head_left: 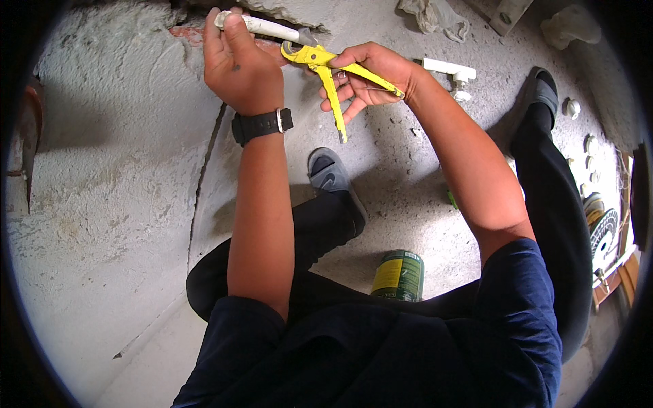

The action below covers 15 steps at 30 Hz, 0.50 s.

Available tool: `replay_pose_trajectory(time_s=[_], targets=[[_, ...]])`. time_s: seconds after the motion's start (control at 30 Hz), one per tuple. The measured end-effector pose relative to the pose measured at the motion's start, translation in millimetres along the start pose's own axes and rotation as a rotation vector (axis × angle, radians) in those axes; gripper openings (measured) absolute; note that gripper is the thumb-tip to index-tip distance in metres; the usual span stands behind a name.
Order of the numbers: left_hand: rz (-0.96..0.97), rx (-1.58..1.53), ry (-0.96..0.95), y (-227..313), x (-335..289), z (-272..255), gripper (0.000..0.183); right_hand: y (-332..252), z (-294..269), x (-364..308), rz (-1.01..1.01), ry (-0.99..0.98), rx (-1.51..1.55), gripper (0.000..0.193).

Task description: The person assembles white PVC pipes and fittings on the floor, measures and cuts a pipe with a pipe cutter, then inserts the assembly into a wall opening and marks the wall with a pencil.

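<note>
My left hand (239,64), with a black watch on its wrist, is closed around the near end of a white plastic pipe (272,28) at the top of the view. The pipe slants to the right towards a grey patch by the broken wall. In my right hand (373,75) is a yellow pipe cutter (325,61). Its handles are spread wide, with my thumb on the upper one and my fingers reaching towards the lower one. The cutter's hooked jaw lies close below the pipe; whether it touches the pipe I cannot tell.
To the right of the cutter lies a white pipe with a tee fitting (449,69). A green and yellow can (399,275) stands between my legs. Several white fittings (590,144) and a slotted disc (604,234) are at the far right. A crumpled plastic bag (435,17) lies at the top.
</note>
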<state>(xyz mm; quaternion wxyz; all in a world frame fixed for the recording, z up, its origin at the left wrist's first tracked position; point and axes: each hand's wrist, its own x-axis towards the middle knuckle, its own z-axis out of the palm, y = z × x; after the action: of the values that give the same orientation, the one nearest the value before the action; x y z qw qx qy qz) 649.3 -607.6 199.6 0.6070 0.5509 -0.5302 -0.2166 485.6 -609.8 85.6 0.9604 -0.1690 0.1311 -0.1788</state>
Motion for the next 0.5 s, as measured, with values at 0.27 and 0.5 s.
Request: replay_pose_trajectory(time_s=[0.27, 0.5], targets=[[0.020, 0.010, 0.000, 0.1, -0.4, 0.0, 0.049, -8.8, -3.8, 0.5, 0.064, -0.008, -0.011, 0.039], [-0.001, 0.045, 0.007, 3.8, -1.5, 0.9, 0.047, -5.1, -3.5, 1.5, 0.050, 0.006, 0.020, 0.039]])
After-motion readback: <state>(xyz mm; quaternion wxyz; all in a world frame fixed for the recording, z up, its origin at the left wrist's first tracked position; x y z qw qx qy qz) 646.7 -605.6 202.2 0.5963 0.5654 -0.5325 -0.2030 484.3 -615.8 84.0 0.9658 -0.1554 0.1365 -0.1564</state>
